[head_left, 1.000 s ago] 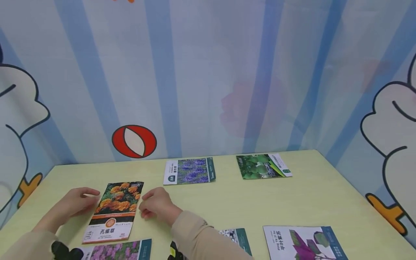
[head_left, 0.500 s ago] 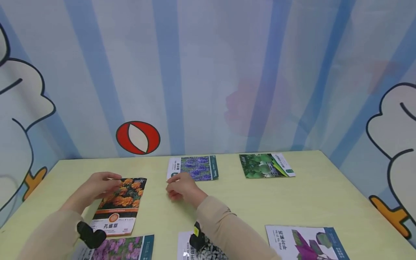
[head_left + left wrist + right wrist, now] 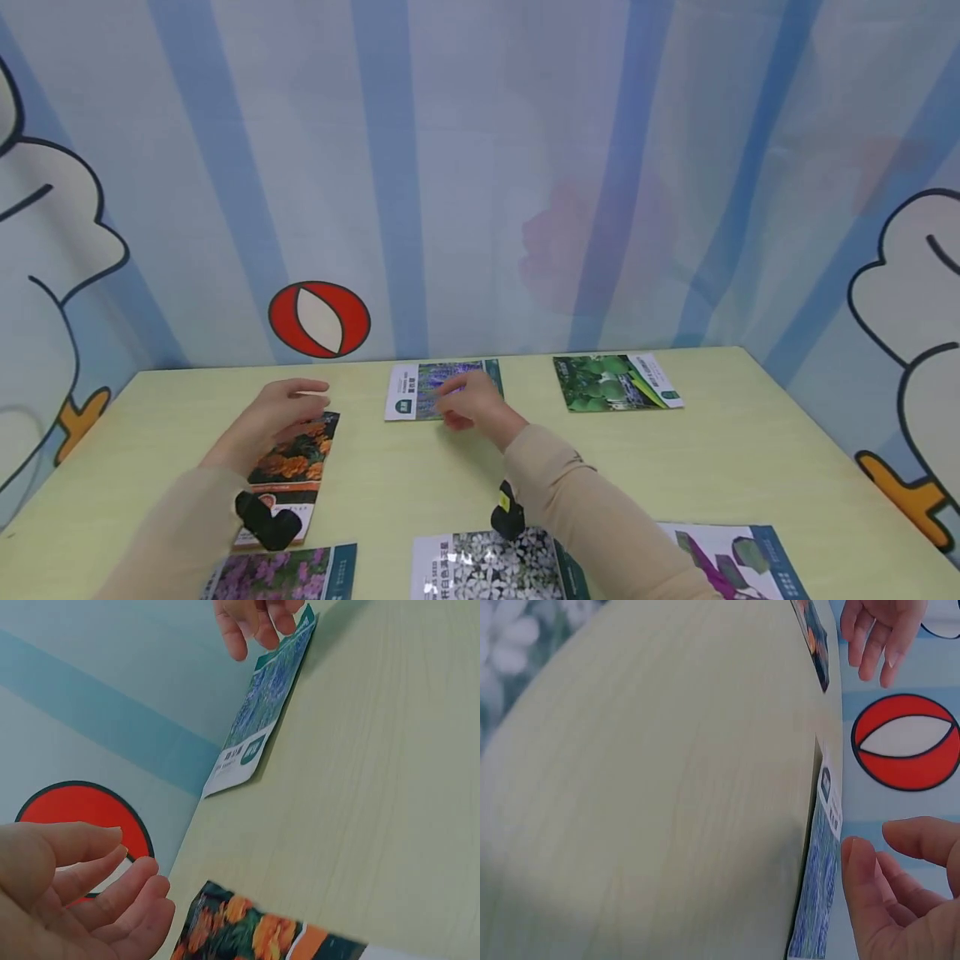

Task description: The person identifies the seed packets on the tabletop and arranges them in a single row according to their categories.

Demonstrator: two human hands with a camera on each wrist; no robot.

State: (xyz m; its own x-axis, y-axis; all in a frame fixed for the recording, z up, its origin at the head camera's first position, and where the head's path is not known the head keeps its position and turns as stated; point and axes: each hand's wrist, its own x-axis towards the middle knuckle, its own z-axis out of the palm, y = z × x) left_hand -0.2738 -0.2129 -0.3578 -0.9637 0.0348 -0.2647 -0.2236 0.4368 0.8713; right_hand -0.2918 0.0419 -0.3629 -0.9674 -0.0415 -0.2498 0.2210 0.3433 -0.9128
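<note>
My left hand (image 3: pixel 273 417) hovers over the far end of a seed packet with orange marigolds (image 3: pixel 288 468), hiding part of it. In the left wrist view its fingers are loosely bent, with nothing between them. My right hand (image 3: pixel 480 407) is over the right part of a seed packet with violet-blue flower spikes (image 3: pixel 407 392) at the back of the table. Thumb and fingers (image 3: pixel 862 859) stand apart with a gap between them in the right wrist view, close to that blue-flower packet (image 3: pixel 817 889). Both packets lie flat on the pale yellow table.
A green-leaf packet (image 3: pixel 600 383) lies at the back right. Along the front are a pink-flower packet (image 3: pixel 273 575), a white-flower packet (image 3: pixel 487 571) and a purple-leaf packet (image 3: pixel 750 558), partly under the right sleeve (image 3: pixel 592 508). A striped blue curtain (image 3: pixel 480 183) stands behind the table.
My right hand has left the marigold packet's side and moved right and away to the blue-flower packet. The left hand has moved from beside the marigold packet to over its far end.
</note>
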